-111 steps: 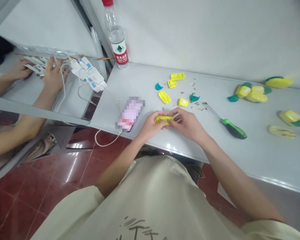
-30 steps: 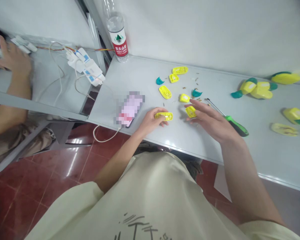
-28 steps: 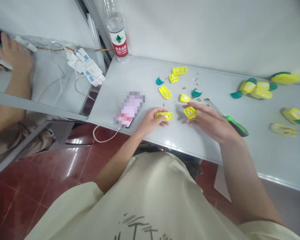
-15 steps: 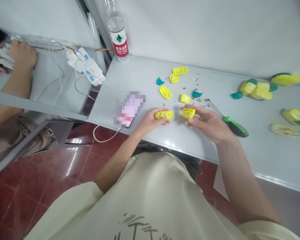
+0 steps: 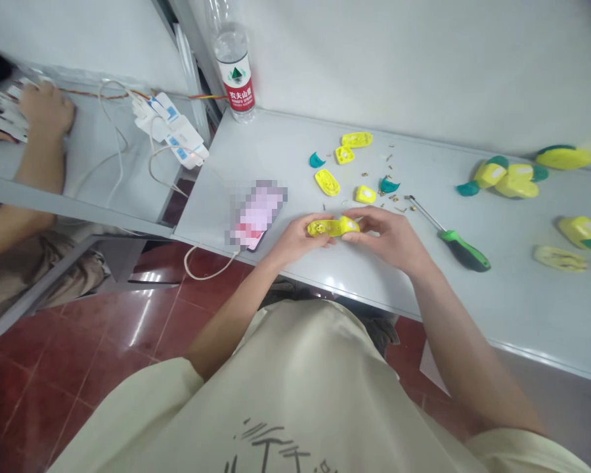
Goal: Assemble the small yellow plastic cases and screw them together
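Observation:
Over the table's front part, my left hand [image 5: 303, 240] is closed on a long yellow plastic shell [image 5: 320, 228], its hollow side facing up. Between thumb and fingers, my right hand [image 5: 387, 235] pinches a short yellow plastic cap [image 5: 349, 225]. The cap touches the right end of the shell; whether the two are joined I cannot tell. Just beyond my hands lie a yellow block-shaped piece [image 5: 365, 194], an oval yellow shell [image 5: 327, 182] and a teal curved piece [image 5: 389, 184]. Small screws [image 5: 394, 197] are scattered near them.
A green-and-black screwdriver [image 5: 465, 249] lies right of my right hand. Yellow-and-teal assemblies [image 5: 515, 179] stand farther right. On the left are a phone [image 5: 259, 213] with a cable, a water bottle [image 5: 237, 79] and power strips [image 5: 177, 135]. Another person's hand [image 5: 46, 108] holds white pieces at far left.
My right hand has moved left and turned the yellow cap over, bringing it against the shell. My left hand has stayed nearly still.

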`<state>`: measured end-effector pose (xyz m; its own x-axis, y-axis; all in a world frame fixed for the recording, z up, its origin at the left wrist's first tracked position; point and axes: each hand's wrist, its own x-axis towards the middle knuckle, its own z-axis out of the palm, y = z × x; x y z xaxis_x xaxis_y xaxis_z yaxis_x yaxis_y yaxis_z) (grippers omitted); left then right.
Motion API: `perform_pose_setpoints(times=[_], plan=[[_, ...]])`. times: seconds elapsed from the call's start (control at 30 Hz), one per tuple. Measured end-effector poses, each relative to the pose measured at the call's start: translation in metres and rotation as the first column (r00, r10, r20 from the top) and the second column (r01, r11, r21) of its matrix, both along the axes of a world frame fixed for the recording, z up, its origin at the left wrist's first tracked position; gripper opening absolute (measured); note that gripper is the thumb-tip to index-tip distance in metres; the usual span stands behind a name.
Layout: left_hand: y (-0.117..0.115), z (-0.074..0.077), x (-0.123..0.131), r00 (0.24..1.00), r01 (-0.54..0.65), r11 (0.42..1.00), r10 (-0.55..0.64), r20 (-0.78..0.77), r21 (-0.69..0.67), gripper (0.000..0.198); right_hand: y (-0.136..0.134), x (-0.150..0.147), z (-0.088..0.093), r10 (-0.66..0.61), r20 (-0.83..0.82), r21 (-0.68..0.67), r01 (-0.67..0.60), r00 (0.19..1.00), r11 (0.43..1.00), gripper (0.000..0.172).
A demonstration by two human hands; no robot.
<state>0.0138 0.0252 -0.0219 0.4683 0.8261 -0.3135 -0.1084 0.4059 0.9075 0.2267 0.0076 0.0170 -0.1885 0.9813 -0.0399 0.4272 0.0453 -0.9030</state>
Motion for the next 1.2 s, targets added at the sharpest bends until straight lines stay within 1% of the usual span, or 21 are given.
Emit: perform_pose_setpoints(times=[0.07, 0.2, 0.37, 0.43, 0.53, 0.63, 0.8, 0.93, 1.07, 1.2], plan=[[0.000, 0.000, 0.000, 1.000, -0.007, 1.000, 0.007, -0.001, -0.011, 0.054, 0.002, -0.003, 0.001, 0.008, 0.028, -0.001, -0.008, 1.000, 1.000, 0.039], [0.001, -0.003, 0.001, 1.000, -0.007, 1.000, 0.007, 0.014, -0.008, 0.053, 0.004, -0.005, 0.002, 0.037, 0.032, 0.004, -0.037, 0.999, 0.999, 0.035], [0.002, -0.005, 0.001, 0.999, 0.010, 1.000, -0.011, 0.041, 0.028, 0.049, 0.004, -0.006, -0.001, 0.080, 0.101, 0.131, -0.093, 0.992, 0.987, 0.034], [0.003, -0.004, 0.001, 0.999, 0.010, 0.999, -0.012, 0.052, 0.030, 0.045, 0.004, -0.008, -0.003, 0.112, 0.120, 0.170, -0.132, 0.986, 0.977, 0.034], [0.003, 0.001, 0.001, 0.998, -0.001, 1.000, 0.001, 0.055, -0.003, 0.038, 0.004, -0.010, -0.006, 0.135, 0.134, 0.206, -0.160, 0.982, 0.965, 0.034], [0.003, 0.005, 0.000, 0.997, 0.009, 1.000, -0.008, 0.076, -0.014, 0.036, 0.005, -0.012, -0.005, 0.139, 0.169, 0.215, -0.175, 0.976, 0.961, 0.034], [0.003, 0.007, -0.001, 0.998, 0.036, 0.999, -0.038, 0.059, 0.022, 0.043, 0.005, -0.013, -0.002, 0.170, 0.213, 0.208, -0.214, 0.962, 0.954, 0.035], [0.002, 0.006, -0.001, 1.000, 0.007, 1.000, -0.008, 0.028, 0.010, 0.049, 0.005, -0.014, -0.003, 0.174, 0.237, 0.211, -0.225, 0.956, 0.951, 0.034], [0.002, 0.005, -0.001, 1.000, 0.020, 0.999, -0.021, 0.016, 0.035, 0.052, 0.004, -0.014, -0.005, 0.182, 0.237, 0.205, -0.232, 0.954, 0.951, 0.035], [0.002, 0.005, -0.001, 0.999, 0.045, 0.998, -0.046, 0.010, 0.054, 0.049, 0.003, -0.013, -0.009, 0.170, 0.216, 0.204, -0.214, 0.961, 0.955, 0.035]])
